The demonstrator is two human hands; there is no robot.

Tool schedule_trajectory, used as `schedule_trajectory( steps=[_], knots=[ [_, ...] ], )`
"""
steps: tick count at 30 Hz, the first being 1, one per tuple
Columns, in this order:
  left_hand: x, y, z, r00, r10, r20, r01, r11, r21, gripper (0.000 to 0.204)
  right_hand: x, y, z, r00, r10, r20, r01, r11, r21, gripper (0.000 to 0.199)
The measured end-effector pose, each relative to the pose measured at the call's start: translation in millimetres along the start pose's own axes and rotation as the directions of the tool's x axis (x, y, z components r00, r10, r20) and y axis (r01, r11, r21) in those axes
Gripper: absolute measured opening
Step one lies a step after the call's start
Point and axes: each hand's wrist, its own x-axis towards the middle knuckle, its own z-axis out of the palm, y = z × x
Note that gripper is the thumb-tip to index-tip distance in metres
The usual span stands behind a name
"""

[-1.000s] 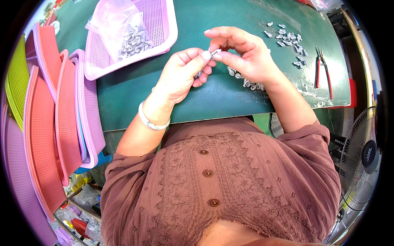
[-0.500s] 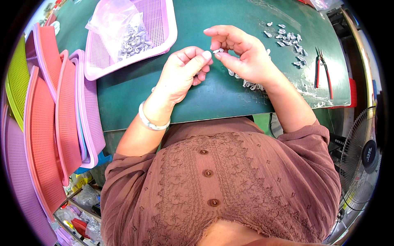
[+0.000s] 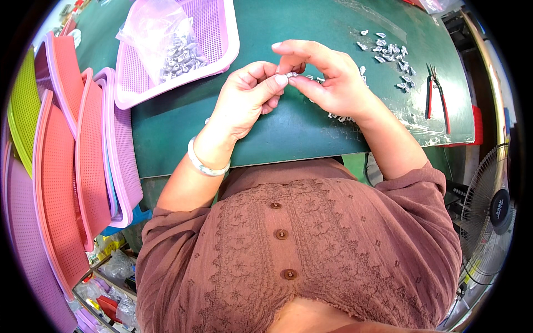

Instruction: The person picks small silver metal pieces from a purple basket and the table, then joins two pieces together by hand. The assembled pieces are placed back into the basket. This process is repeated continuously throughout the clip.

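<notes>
A small silver teardrop-shaped metal piece (image 3: 292, 74) is held between my two hands above the green table. My left hand (image 3: 250, 91) pinches its near end between thumb and fingers. The thumb and a curled finger of my right hand (image 3: 338, 83) close on the other end, while the index finger arches above it. Fingertips partly cover the piece, so its details do not show. Similar silver pieces (image 3: 340, 117) lie beneath my right hand and wrist, partly hidden. A looser group of silver pieces (image 3: 391, 53) is spread farther right.
A lilac perforated basket (image 3: 123, 94) at the far left holds a clear plastic bag (image 3: 152, 28) of grey pieces. Red-handled pliers (image 3: 430, 100) lie on the right of the green table (image 3: 266, 150). Stacked baskets (image 3: 58, 183) stand left; a fan (image 3: 486, 205) stands right.
My right hand has shifted slightly left and its fingers have come in to my left fingertips. The metal piece is now gripped closer between both hands.
</notes>
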Motion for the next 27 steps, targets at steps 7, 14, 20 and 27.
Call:
schedule_trajectory(
  steps=[7,14,20,27],
  knots=[
    [-1.3,0.9,-1.1,0.999,-0.012,0.029,0.014,0.999,-0.041,0.012,-0.2,-1.6,-2.1,1.0,-0.011,-0.007,0.01,1.0,-0.024,0.048],
    [-0.7,-1.6,-4.9,0.992,0.04,0.118,-0.024,0.99,-0.137,0.011,-1.9,-4.4,0.8,0.993,0.105,-0.044,-0.094,0.974,0.208,0.045],
    [-1.1,0.4,-3.8,0.99,0.039,0.137,-0.023,0.993,-0.114,0.011,-1.0,-5.6,-1.1,0.996,0.075,-0.044,-0.064,0.973,0.222,0.044],
    [-0.3,0.8,-1.7,0.998,0.012,0.067,-0.013,1.0,0.011,0.009,-0.3,-6.4,0.5,0.997,0.016,-0.071,-0.012,0.999,0.052,0.044]
  ],
)
